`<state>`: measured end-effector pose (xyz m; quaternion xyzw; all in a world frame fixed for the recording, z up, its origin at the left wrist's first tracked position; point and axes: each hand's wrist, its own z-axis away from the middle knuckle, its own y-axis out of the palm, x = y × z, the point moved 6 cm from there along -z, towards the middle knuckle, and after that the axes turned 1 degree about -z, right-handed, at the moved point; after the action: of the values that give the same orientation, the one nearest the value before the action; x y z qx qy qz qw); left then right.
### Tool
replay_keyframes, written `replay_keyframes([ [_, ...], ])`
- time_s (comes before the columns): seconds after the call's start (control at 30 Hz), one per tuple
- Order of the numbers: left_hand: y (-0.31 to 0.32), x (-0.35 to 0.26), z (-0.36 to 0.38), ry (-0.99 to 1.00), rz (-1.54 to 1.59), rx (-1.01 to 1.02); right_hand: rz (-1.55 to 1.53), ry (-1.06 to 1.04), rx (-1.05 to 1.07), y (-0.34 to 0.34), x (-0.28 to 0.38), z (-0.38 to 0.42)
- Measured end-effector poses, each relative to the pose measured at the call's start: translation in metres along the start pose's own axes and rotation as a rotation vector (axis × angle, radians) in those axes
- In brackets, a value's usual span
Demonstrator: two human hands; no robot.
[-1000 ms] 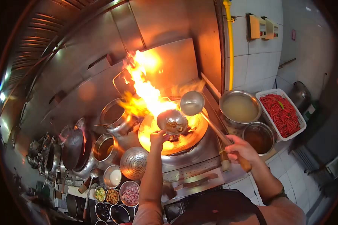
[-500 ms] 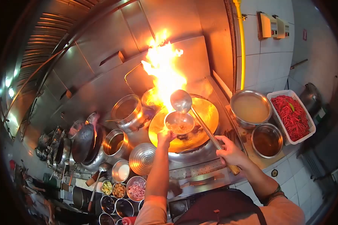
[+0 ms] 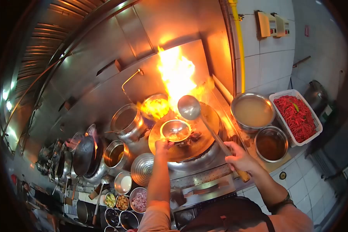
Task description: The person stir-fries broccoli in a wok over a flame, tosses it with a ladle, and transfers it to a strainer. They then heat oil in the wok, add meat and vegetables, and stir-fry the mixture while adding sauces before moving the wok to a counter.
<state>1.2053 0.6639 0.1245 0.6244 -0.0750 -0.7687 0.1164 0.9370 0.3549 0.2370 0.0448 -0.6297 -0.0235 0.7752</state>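
Note:
In my left hand (image 3: 163, 145) is a small metal bowl (image 3: 176, 135), gripped by its near-left edge and held over the wok (image 3: 208, 120). The bowl looks tilted, and some food bits seem to lie in it. Dark pieces of food (image 3: 195, 137) show in the wok beside the bowl. My right hand (image 3: 240, 159) is closed around the wooden-ended handle of a ladle (image 3: 189, 108). The ladle's round head is raised above the wok's far side, right of the bowl. Tall flames (image 3: 176, 73) rise behind both.
At right stand a pot of cloudy liquid (image 3: 253, 110), a pot of brown liquid (image 3: 271, 144) and a white basket of red chillies (image 3: 295, 116). A perforated strainer (image 3: 143, 169), ingredient bowls (image 3: 138, 200) and several pots line the left. Fire also burns over a back pot (image 3: 157, 106).
The whole view has shifted slightly. Flames lean more to the right, and the wok's orange glow has dimmed. The bowl sits a little further left over the wok; both hands keep their hold.

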Motion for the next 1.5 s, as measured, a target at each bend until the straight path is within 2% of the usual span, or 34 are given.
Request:
replay_keyframes([
  [0.03,-0.006,-0.001,-0.006,-0.044,-0.030,-0.077,0.005,-0.009,0.021,-0.002,-0.002,0.000],
  [0.17,-0.019,0.013,-0.051,0.767,-0.499,0.298,-0.056,-0.011,0.095,0.008,-0.014,-0.008],
  [0.23,-0.020,0.013,-0.057,0.856,-0.736,0.305,-0.187,-0.003,0.121,0.007,-0.016,-0.009],
  [0.27,-0.022,0.008,-0.065,0.740,-0.854,0.211,-0.286,0.000,0.146,0.004,-0.018,-0.010],
  [0.37,-0.001,-0.043,-0.014,0.692,-1.306,-0.018,-0.460,0.005,0.126,-0.014,-0.022,-0.004],
  [0.4,0.010,-0.050,0.001,0.724,-1.305,-0.156,-0.498,0.004,0.101,-0.023,-0.023,0.001],
  [0.43,0.019,-0.060,0.017,0.758,-1.297,-0.293,-0.405,-0.022,0.017,-0.034,-0.023,0.009],
  [0.47,0.025,-0.067,0.027,0.649,-1.296,-0.257,-0.308,-0.050,-0.068,-0.045,-0.023,0.021],
  [0.57,0.030,-0.070,0.039,0.765,-1.271,-0.227,0.129,-0.084,-0.271,-0.090,-0.017,0.058],
  [0.6,0.031,-0.073,0.042,0.844,-1.269,-0.241,0.439,-0.309,-0.396,-0.114,-0.021,0.067],
  [0.67,0.033,-0.077,0.048,1.005,-1.265,-0.260,0.820,-0.423,-0.557,-0.140,-0.022,0.085],
  [0.73,0.039,-0.088,0.055,0.946,-1.241,-0.216,0.964,-0.192,-0.629,-0.160,-0.005,0.116],
  [0.77,0.042,-0.094,0.057,0.921,-1.227,-0.196,1.053,-0.252,-0.619,-0.169,0.000,0.124],
  [0.8,0.044,-0.098,0.060,1.057,-1.287,-0.260,1.141,-0.316,-0.609,-0.179,0.003,0.130],
  [0.83,0.041,-0.101,0.058,1.079,-1.300,-0.263,1.227,-0.378,-0.598,-0.183,0.006,0.136],
  [0.9,0.049,-0.121,0.073,1.127,-1.329,-0.269,1.215,-0.385,-0.566,-0.179,0.020,0.139],
  [0.93,0.053,-0.130,0.081,1.072,-1.289,-0.276,1.189,-0.395,-0.531,-0.170,0.031,0.138],
  [1.07,0.055,-0.150,0.099,1.259,-1.196,-0.413,1.185,-0.414,-0.348,-0.140,0.042,0.112],
  [1.17,0.079,-0.087,0.108,1.361,-1.304,-0.209,1.193,-0.442,-0.209,-0.106,0.029,0.065],
  [1.2,0.070,-0.073,0.099,1.209,-1.309,-0.269,1.154,-0.449,-0.180,-0.100,0.020,0.049],
  [1.3,0.001,-0.055,0.074,0.570,-1.187,-0.609,1.022,-0.452,-0.103,-0.088,0.002,0.019],
  [1.33,-0.029,-0.036,0.073,0.402,-0.688,-0.591,0.986,-0.429,-0.072,-0.087,-0.001,0.017],
  [1.43,-0.046,-0.016,0.124,0.249,0.224,-0.530,0.904,-0.416,0.031,-0.094,0.010,0.013],
  [1.5,-0.058,-0.011,0.156,0.218,0.381,-0.526,0.960,-0.288,0.085,-0.099,0.027,0.014],
])
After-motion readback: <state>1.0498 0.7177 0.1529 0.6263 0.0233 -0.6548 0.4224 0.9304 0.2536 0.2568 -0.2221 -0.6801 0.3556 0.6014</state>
